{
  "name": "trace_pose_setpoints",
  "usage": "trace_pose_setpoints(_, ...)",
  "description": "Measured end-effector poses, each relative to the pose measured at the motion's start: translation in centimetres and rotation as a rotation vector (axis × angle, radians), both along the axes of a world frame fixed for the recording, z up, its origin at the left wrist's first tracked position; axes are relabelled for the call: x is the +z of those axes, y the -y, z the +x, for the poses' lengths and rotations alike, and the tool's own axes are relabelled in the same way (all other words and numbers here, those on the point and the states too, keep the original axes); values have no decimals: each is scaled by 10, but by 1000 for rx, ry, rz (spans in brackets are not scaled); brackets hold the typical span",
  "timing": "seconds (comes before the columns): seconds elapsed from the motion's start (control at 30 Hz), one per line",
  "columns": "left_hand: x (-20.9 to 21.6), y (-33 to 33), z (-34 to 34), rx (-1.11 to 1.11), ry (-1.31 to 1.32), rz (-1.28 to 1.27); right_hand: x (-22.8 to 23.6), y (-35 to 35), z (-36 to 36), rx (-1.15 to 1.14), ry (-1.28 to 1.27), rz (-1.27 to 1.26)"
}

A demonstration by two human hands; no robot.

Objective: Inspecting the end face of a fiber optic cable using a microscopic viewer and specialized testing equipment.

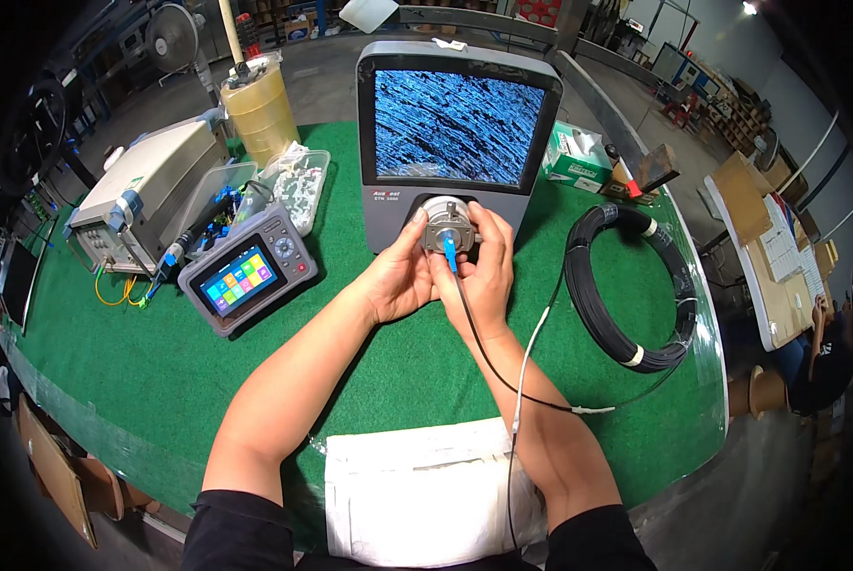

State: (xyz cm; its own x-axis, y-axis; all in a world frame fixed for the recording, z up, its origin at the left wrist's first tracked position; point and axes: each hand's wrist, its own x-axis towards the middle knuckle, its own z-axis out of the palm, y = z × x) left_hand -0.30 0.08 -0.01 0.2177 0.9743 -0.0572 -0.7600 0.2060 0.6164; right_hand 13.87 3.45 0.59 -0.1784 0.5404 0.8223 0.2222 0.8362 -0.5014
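Grips a round metal fixture [443, 211] with both hands — closed on its left side with the left hand [400, 276], curled around its right side with the right hand [482, 276]. Cannot tell whether also pinching the blue connector [449, 249] with the right thumb. Has that connector at the fixture's front face, between the two hands, with a black cable [468, 319] running down across the right forearm. Faces a grey display unit [460, 124] just behind the fixture — with a handheld tester [246, 271] to the left, on a green mat [398, 381].
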Motion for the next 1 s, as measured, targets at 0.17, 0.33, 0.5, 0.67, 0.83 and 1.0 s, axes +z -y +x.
trace_pose_setpoints(0.17, 8, 3, 1, -58, -6, 52, -1, 5, 0, 68, -70, -201)
trace_pose_setpoints(0.33, 3, 3, -1, -97, 8, 96, -8, -1, 1, -1, -7, -64)
trace_pose_setpoints(0.5, -6, -2, -6, -88, 52, 61, -9, -5, 0, -3, 3, -47)
trace_pose_setpoints(0.67, -1, -1, -8, -91, 36, 64, -5, -2, -2, 55, -64, -161)
trace_pose_setpoints(0.83, -8, -3, -7, -90, 41, 73, -10, -4, -1, 28, -32, -120)
trace_pose_setpoints(1.0, -6, 1, -8, -90, 30, 58, 0, 3, 2, 17, -31, -16)
